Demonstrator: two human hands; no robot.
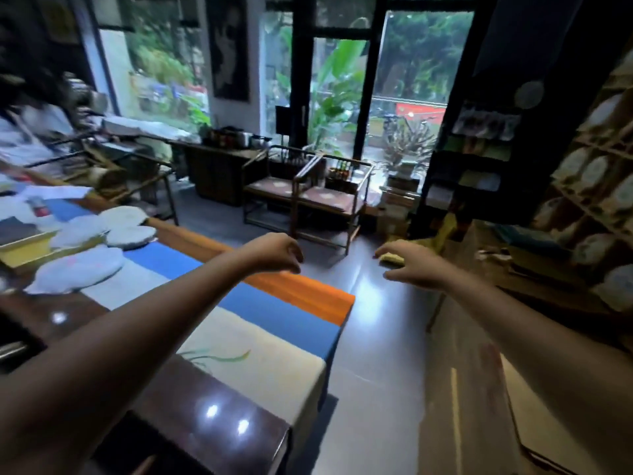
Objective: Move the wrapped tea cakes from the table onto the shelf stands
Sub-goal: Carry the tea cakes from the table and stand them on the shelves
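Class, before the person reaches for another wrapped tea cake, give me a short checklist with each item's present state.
1. Left hand holds nothing: ok.
2. Right hand holds nothing: ok.
3. Wrapped tea cakes lie on the table: ok.
4. Cakes unobstructed from above: ok.
5. Free stand on the shelf: cannot tell, blurred.
6. Floor between table and shelf open: ok.

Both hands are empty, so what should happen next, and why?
Probably the left hand should swing left to the nearest wrapped tea cake on the table runner. Both it and the right hand hold nothing, and several cakes still lie there.
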